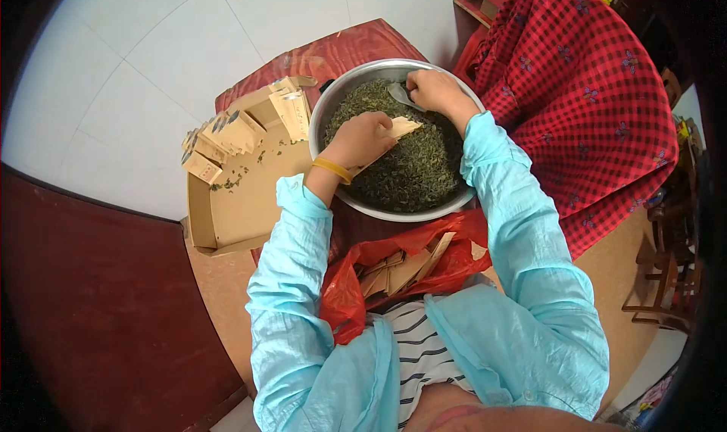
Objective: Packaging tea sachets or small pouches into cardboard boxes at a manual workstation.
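A wide metal basin (392, 215) holds a mass of dried green leaves (414, 171), like loose tea. Over the leaves, my left hand (363, 139) grips a kraft paper bag (404, 127), its end tilted towards the basin's far right. My right hand (434, 91) holds a pale scoop (403, 96), which rests at the leaves near the far side; the fingers partly cover its handle. How much the paper bag contains cannot be seen.
Left of the basin, a shallow cardboard box (244, 210) holds several kraft bags (233, 134) and scattered leaf bits. A red plastic bag (346, 290) with flat paper bags (392, 276) lies against my lap. Red checked cloth (585, 91) drapes at right beside the red table (341, 48).
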Available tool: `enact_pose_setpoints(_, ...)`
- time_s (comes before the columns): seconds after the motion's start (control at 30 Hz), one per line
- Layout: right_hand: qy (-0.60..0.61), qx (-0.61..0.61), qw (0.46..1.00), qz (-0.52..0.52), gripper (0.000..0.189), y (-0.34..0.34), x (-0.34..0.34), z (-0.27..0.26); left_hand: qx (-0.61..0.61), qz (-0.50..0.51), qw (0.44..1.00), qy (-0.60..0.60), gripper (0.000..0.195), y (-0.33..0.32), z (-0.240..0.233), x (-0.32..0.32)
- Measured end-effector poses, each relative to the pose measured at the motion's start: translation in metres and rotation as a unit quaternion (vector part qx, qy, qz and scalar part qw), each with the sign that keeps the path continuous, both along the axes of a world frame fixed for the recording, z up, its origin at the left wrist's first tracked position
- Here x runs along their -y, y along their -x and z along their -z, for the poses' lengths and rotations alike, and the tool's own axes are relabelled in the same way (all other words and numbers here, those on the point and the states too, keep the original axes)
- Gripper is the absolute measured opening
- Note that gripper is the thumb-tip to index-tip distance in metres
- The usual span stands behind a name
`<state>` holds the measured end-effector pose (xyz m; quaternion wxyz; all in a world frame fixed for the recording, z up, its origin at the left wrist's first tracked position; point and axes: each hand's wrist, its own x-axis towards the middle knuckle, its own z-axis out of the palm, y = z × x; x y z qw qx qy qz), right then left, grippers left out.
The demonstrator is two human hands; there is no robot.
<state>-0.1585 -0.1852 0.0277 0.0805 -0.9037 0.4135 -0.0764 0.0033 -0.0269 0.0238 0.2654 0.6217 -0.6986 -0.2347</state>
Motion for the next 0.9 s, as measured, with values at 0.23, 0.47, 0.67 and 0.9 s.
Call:
enact_pose_setpoints(0.23,-0.053,0.166,0.985,-0.005,0.022,-0.014,-0.019,0.001,-0.07,-0.091,0.988,0.105,0.054,0.002,0.021,0.017)
enact_pose_setpoints(0.47,-0.229,0.225,0.926,-0.199,0.03,-0.016,-0.02,0.012,-0.12,-0.146,0.968,0.163,0.071,-0.008,0.03,0.024)
enact_pose_setpoints(0.67,-0.149,0.203,0.962,-0.103,0.023,-0.022,-0.023,0.009,-0.26,-0.192,0.923,0.209,0.079,-0.002,0.021,0.027)
enact_pose_setpoints(0.9,-0.119,0.3,0.938,-0.124,0.023,-0.038,-0.047,0.024,-0.25,-0.174,0.935,0.179,0.053,-0.002,0.021,0.026)
